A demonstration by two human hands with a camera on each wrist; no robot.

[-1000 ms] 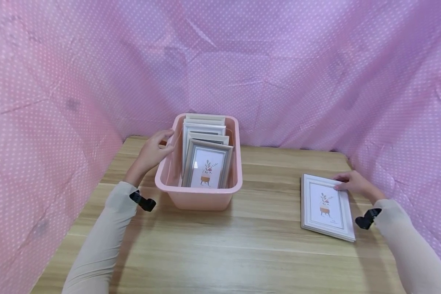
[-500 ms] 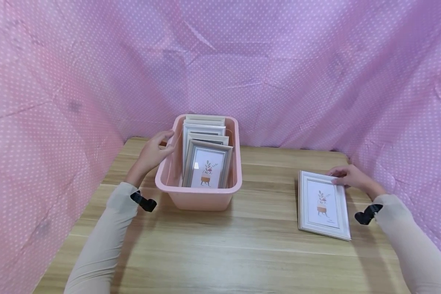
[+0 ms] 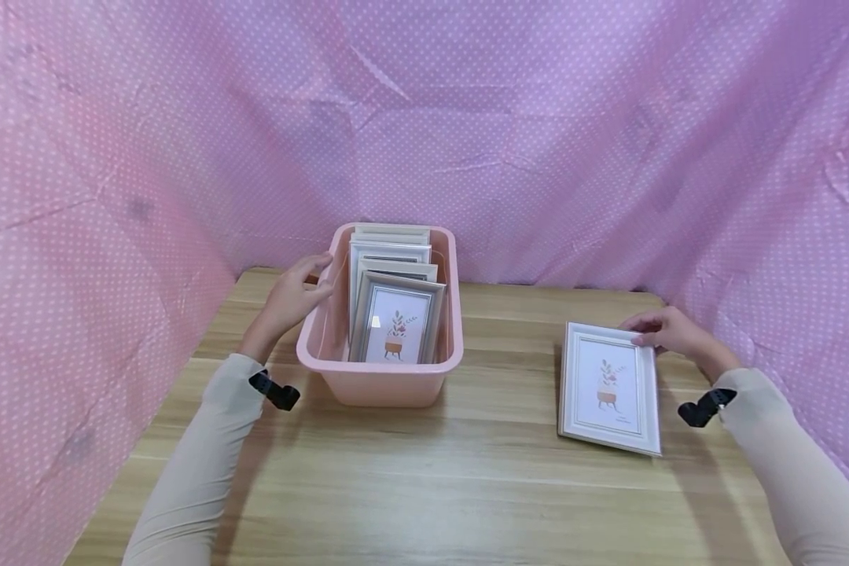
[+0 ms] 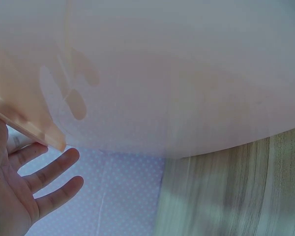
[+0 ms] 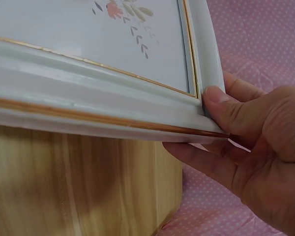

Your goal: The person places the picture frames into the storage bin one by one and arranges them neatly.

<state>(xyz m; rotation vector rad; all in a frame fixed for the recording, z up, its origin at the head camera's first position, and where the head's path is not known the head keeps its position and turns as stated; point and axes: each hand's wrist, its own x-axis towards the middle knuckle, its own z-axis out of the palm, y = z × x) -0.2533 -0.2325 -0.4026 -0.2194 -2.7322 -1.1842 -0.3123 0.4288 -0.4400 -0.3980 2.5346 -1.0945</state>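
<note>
My left hand rests against the left rim of a pink plastic bin. In the left wrist view, its fingers are fairly straight and spread just under the rim. Several picture frames stand leaning inside the bin, the front one greyish with a potted-plant print. At the right, my right hand pinches the upper right corner of a white picture frame with the same print. In the right wrist view, the thumb lies on the front and fingers go behind and under the corner. That frame is tilted over the table.
A wooden table lies under everything. Pink dotted cloth hangs behind the table and along both sides. Black wrist cameras are strapped at both sleeves, the right one close to the white frame.
The right hand has moved left and slightly back with the white picture frame, whose upper edge has tipped up from the table. The left hand stays at the bin's rim.
</note>
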